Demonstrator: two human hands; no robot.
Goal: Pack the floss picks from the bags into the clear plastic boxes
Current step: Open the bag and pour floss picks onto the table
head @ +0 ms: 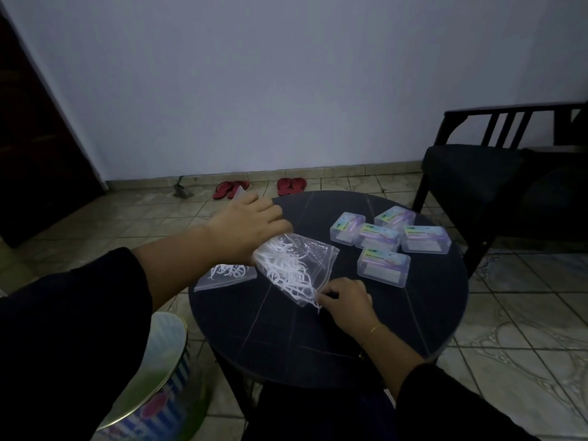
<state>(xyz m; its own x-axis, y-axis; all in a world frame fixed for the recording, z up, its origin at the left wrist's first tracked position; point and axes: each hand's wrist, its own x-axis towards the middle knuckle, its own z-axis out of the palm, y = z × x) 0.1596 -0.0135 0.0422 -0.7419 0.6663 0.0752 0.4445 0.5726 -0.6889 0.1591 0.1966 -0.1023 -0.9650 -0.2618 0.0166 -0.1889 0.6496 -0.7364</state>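
I see a clear zip bag (pixel 294 270) full of white floss picks (pixel 286 268) lying on the round dark desk (pixel 350 338), its long axis slanting from upper left toward lower right. My left hand (pixel 246 226) grips the far, bunched end, fingers curled round the plastic. My right hand (pixel 346 302) sits at the near, open end, its fingers pinching a few picks that poke from the mouth. The bag's opening thus points at my right hand, the nearer one for drawing picks out. A second, flatter bag (pixel 226 275) with fewer picks lies just left, touching the first. Five clear plastic boxes (pixel 383 241) with coloured labels cluster on the desk's right side, lids closed as far as I can judge, apart from both hands.
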